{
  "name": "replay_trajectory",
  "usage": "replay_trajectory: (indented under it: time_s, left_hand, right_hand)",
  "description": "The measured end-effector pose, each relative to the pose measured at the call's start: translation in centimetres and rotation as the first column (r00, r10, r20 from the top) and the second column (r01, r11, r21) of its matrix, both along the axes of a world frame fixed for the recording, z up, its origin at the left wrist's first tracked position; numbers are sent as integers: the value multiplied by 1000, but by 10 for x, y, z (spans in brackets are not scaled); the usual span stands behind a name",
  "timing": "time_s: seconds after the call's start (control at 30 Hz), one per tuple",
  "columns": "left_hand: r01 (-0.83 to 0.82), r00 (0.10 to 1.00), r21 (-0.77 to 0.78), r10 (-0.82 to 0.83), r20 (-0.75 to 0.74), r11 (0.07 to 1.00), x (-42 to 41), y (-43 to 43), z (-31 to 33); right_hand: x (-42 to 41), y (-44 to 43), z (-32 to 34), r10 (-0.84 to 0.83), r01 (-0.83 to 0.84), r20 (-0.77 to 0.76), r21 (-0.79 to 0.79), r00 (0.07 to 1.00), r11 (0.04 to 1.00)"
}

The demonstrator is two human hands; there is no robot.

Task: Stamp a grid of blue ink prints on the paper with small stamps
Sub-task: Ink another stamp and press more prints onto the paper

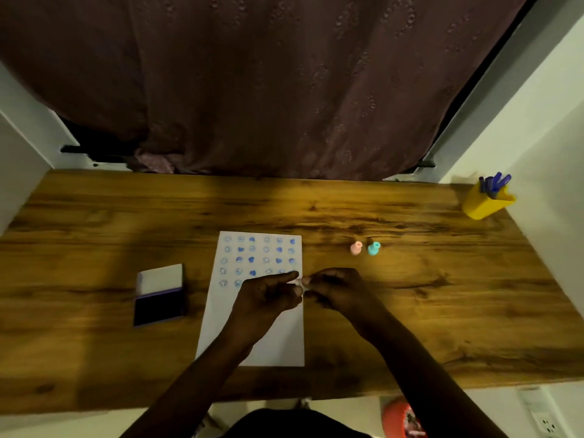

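A white sheet of paper (pixel 268 339) lies in the middle of the wooden desk, its upper part covered with rows of blue prints (pixel 252 257). An open blue ink pad (pixel 159 295) sits to its left. Both hands meet over the paper's right edge around a small pale stamp (pixel 299 282). My left hand (pixel 268 295) touches it with its fingertips, and my right hand (pixel 335 290) pinches it from the right. Most of the stamp is hidden by the fingers. A pink stamp (pixel 356 248) and a teal stamp (pixel 373 248) stand to the right of the paper.
A yellow holder with blue pens (pixel 486 202) stands at the desk's far right corner. A dark curtain (pixel 284 90) hangs behind the desk. White walls close in on both sides. An orange object (pixel 398 418) lies on the floor below the front edge.
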State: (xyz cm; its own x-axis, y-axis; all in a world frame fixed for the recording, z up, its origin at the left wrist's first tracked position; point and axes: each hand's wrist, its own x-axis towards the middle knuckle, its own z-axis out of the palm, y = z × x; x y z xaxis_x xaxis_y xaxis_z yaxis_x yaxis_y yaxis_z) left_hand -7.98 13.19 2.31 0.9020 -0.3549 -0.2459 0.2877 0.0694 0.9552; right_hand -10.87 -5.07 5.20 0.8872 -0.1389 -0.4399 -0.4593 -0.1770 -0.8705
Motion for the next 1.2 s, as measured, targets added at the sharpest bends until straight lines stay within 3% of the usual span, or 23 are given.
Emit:
replay_trajectory:
  time_s: [0.13, 0.27, 0.43, 0.57, 0.8, 1.0, 1.2]
  left_hand:
    - [-30, 998, -2, 30, 52, 1000, 3, 31, 1]
    - [-75, 994, -19, 76, 73, 997, 5, 64, -7]
    - [-164, 986, -22, 165, 9, 986, 3, 110, -12]
    - [-310, 950, 0, 310, -39, 951, 0, 156, -24]
    - [-461, 886, 55, 463, -23, 886, 0, 227, -44]
    - [-505, 861, 56, 507, -40, 861, 3, 261, -46]
    - [-526, 844, 59, 530, -85, 848, 5, 275, -48]
  right_hand:
    - [9, 31, -1, 48, -49, 13, 93, 999, 994]
    - [20, 54, -7, 156, -166, 99, 92, 983, 982]
    - [38, 87, -11, 202, -203, 152, -14, 967, 979]
    - [56, 122, -18, 285, -248, 168, -213, 944, 945]
    - [82, 192, -41, 581, -418, 130, -573, 803, 705]
    - [97, 235, -62, 724, -483, 28, -727, 689, 488]
    - [93, 254, -69, 777, -493, -49, -797, 628, 348]
